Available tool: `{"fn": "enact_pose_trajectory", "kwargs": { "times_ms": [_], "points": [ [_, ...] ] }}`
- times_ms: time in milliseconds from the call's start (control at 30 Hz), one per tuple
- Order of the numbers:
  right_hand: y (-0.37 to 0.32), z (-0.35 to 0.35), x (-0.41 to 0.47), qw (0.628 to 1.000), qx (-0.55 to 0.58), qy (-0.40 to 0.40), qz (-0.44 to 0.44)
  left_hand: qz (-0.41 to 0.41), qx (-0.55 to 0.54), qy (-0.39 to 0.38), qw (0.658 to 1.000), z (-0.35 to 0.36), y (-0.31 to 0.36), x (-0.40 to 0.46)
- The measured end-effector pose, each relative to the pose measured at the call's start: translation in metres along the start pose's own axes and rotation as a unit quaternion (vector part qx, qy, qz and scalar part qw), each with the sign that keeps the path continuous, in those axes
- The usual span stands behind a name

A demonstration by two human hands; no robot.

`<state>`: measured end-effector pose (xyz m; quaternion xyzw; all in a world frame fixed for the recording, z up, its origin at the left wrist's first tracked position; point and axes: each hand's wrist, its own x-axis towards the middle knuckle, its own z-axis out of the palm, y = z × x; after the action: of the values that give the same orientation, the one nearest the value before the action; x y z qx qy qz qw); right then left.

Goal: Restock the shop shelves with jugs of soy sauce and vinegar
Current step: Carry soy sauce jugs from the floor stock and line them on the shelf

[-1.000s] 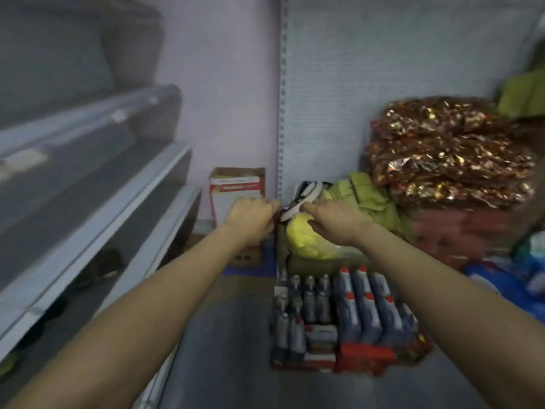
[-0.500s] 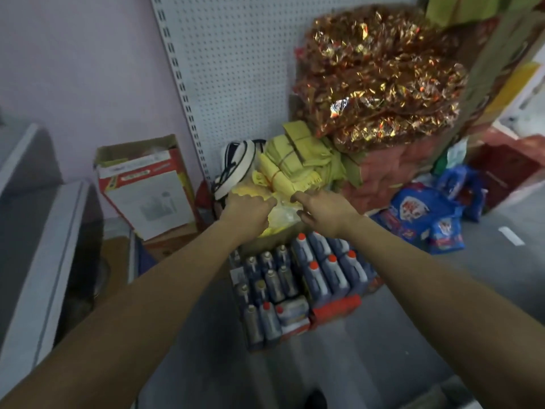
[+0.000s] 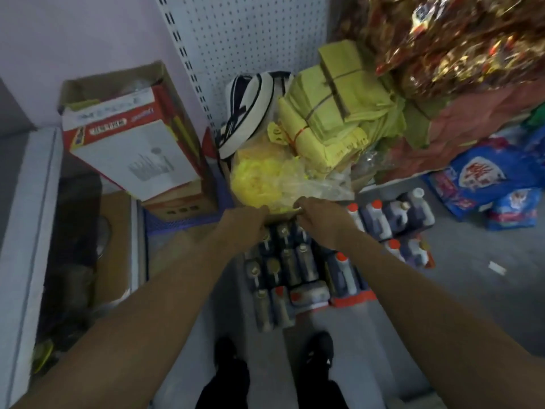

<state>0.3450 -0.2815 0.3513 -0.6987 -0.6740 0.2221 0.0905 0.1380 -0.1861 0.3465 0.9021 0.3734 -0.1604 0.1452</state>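
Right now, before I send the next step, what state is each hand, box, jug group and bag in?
Left hand: gripping the brown cardboard box rim.
Right hand: gripping the same rim.
Clear plastic bag of yellow goods: resting in that box.
Dark capped jugs: upright on the floor, packed together.
Red-and-white carton: top open, tilted.
Blue printed bags: lying on the floor.
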Motion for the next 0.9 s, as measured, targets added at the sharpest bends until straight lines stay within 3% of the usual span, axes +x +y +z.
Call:
{"fn": "enact_pose_trajectory", "kwargs": {
  "times_ms": [333,600,767,900],
  "points": [
    [0.046,0.208,0.100,0.987,0.060,-0.033,0.148,0.063,-0.052,-0.115,0.990,0.172,-0.115,0.132],
    [0.087,0.395,0.168,0.973,0.032,-0.040,0.223,0.118,-0.061,-0.127,0.983,0.317,-0.178,0.246],
    [0.094,0.456,0.193,0.961,-0.019,-0.059,0.269,0.159,-0.034,-0.164,0.973,0.381,-0.193,0.291],
    [0.091,0.476,0.208,0.949,-0.028,-0.036,0.312,0.171,-0.056,-0.131,0.975,0.410,-0.205,0.307]
  ]
}}
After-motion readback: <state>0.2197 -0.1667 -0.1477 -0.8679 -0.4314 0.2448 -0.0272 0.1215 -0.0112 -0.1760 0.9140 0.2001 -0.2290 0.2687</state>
